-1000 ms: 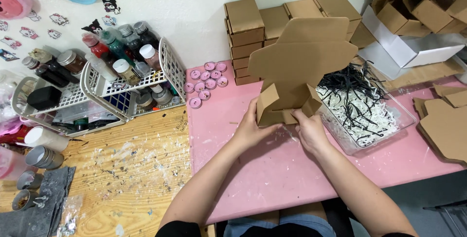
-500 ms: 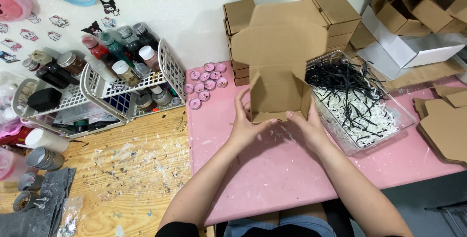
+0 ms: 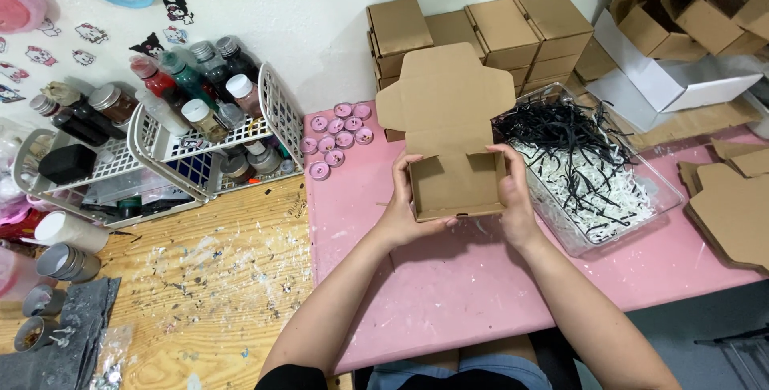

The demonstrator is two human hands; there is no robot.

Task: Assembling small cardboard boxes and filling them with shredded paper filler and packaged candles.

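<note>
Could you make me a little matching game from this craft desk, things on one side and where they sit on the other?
Things:
1. open cardboard box
2. paper shreds
3. small pink tins
4. paint bottles

Places:
A. in the white wire basket
B. in the clear tray
C. between the left hand and right hand
D. loose on the pink mat

Pairs: 1-C, 2-B, 3-D, 4-A

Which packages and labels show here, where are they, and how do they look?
Open box: brown card, lid up, held by left hand and right hand.
Closed boxes: brown, stacked at the wall.
White box: open, far right.
Stickers: small cartoon figures, wall left.
</note>
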